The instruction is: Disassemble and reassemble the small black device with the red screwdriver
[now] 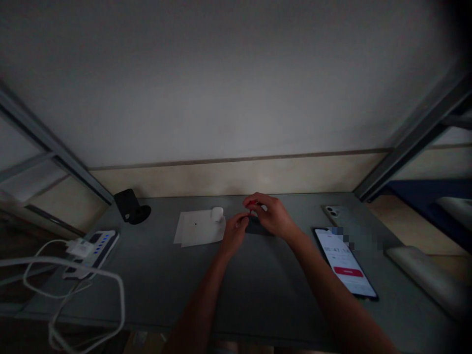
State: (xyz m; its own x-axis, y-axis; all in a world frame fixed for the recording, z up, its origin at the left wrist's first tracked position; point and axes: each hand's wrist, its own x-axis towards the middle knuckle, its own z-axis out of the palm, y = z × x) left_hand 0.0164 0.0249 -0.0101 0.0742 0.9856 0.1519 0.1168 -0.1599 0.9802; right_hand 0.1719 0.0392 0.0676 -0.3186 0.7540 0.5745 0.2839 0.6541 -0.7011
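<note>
Near the back middle of the desk, my right hand (272, 215) is closed on a small red thing (252, 202). Its kind is too small and dim to make out. My left hand (236, 230) is close beside it, thumb and fingers pinched together just below the red thing. Whatever lies between those fingertips is hidden. Under my hands is a dark flat piece (260, 228) on the desk. Left of my left hand lie white sheets (202, 231), the upper one with a small black dot. A small white rounded object (217, 214) sits on their back right corner.
On the right lie a phone with a lit screen (344, 265) and another phone (334, 212), camera side up. A black stand (131, 206) is at the back left. In front of it is a power strip (105, 246) with a white cable (121, 295). Behind the grey desk (158, 285) rises a wall.
</note>
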